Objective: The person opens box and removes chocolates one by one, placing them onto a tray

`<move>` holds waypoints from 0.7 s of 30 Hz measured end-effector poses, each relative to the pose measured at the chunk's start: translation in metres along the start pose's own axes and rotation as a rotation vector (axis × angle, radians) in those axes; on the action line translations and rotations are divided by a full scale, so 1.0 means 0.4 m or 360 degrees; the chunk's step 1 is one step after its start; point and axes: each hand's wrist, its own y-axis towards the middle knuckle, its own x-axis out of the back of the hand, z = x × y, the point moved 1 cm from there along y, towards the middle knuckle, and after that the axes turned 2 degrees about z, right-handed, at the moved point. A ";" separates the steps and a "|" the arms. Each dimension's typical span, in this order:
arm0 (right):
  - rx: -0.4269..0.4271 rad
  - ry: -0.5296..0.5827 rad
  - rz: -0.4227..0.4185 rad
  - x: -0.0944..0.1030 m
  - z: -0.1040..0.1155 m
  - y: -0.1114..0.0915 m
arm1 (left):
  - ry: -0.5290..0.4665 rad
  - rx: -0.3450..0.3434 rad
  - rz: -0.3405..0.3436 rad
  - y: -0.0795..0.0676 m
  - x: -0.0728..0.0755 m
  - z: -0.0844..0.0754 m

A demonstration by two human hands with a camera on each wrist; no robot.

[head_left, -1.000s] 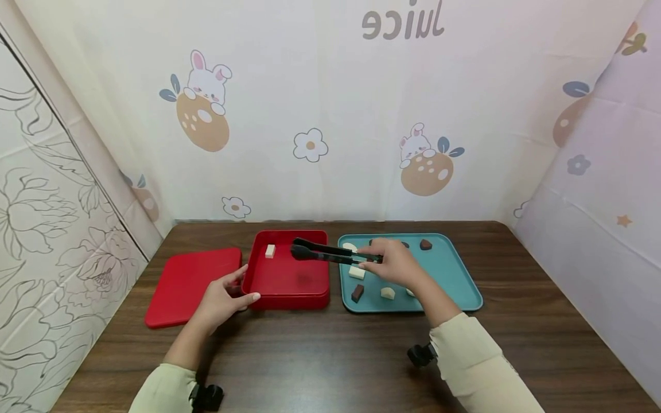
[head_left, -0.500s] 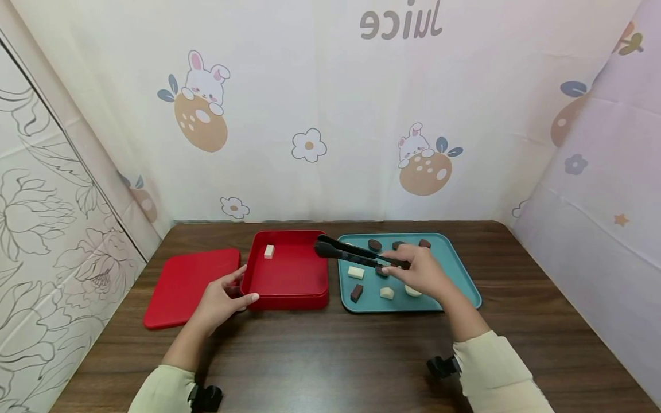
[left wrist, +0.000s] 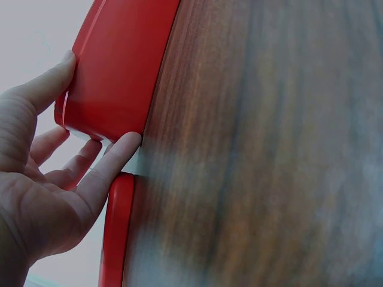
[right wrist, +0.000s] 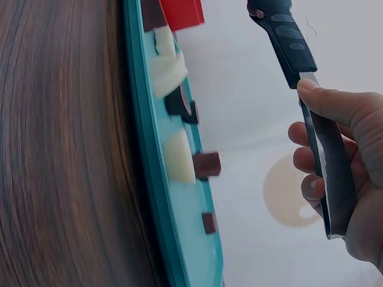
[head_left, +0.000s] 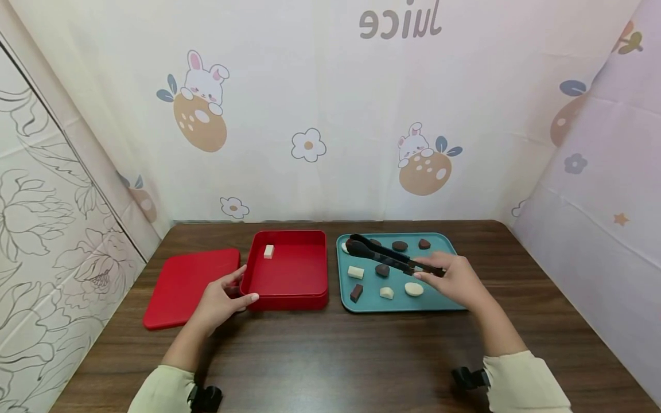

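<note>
My left hand (head_left: 221,301) holds the near-left corner of a red box (head_left: 289,302), thumb on the front wall and fingers against the left side. A single white chocolate (head_left: 269,251) lies inside the box near the back left. My right hand (head_left: 454,278) grips a pair of black-tipped tongs (head_left: 382,255) by their metal arms. The tong tips (head_left: 358,246) are over the left part of a teal tray (head_left: 439,301), overlapping a white piece there, with nothing visible between them. Dark chocolates (head_left: 383,270) and white ones (head_left: 414,289) are spread over the tray.
A flat red lid (head_left: 193,287) lies on the wooden table (head_left: 310,355) left of the box. The box and tray stand side by side with a narrow gap. A patterned curtain (head_left: 351,172) hangs behind the table's back edge.
My right hand has carried the tongs rightward, from over the box to over the tray, uncovering more chocolates. My left hand and the box have kept their places.
</note>
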 end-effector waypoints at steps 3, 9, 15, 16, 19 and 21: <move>-0.0044 -0.0018 -0.0023 0.016 -0.014 -0.014 | -0.0010 0.0003 0.0002 0.000 0.000 0.000; -0.0110 -0.0040 -0.0066 0.043 -0.035 -0.042 | -0.0012 0.0009 0.0001 0.001 0.001 0.000; -0.0158 -0.0067 -0.0078 0.062 -0.057 -0.073 | 0.0000 0.0005 0.0002 -0.002 0.000 -0.001; -0.0165 -0.0076 -0.0084 0.064 -0.062 -0.078 | 0.0001 0.0005 0.0001 -0.002 0.000 -0.002; -0.0184 -0.0111 -0.0104 0.071 -0.078 -0.095 | -0.0001 0.0012 -0.0004 -0.001 -0.002 -0.002; -0.0193 -0.0145 -0.0116 0.076 -0.089 -0.105 | 0.0004 0.0004 -0.0001 -0.001 -0.003 -0.001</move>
